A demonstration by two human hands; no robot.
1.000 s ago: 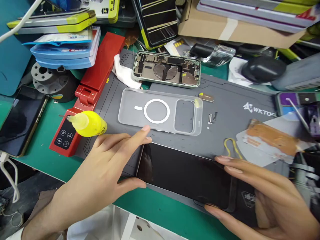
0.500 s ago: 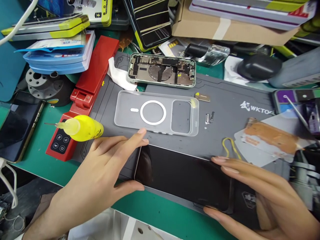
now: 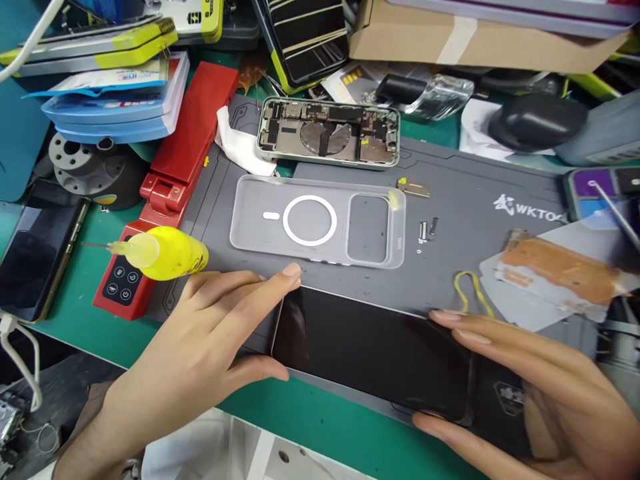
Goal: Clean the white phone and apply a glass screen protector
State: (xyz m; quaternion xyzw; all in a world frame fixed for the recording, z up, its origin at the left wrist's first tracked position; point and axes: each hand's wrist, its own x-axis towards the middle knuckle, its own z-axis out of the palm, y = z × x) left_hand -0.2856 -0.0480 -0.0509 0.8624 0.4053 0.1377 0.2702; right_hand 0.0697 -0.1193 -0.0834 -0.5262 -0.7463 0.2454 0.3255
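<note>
A black smartphone lies screen up along the front edge of the grey mat. My left hand holds its left end, forefinger at the upper edge and thumb at the lower. Round the right end, my right hand has its fingertips on the upper edge and its thumb on the lower. Just beyond the phone is a clear case with a white ring. Behind that sits an opened phone with bare inner parts. A yellow bottle with a needle tip lies beyond my left hand.
A red hinged tool slants along the mat's left side. Small metal parts and a yellow band lie on the mat. To the right is an orange-stained sheet. Boxes and a cardboard box crowd the back.
The view has shifted slightly, so the mat's things appear a little higher and further right. Both hands keep the same hold on the phone.
</note>
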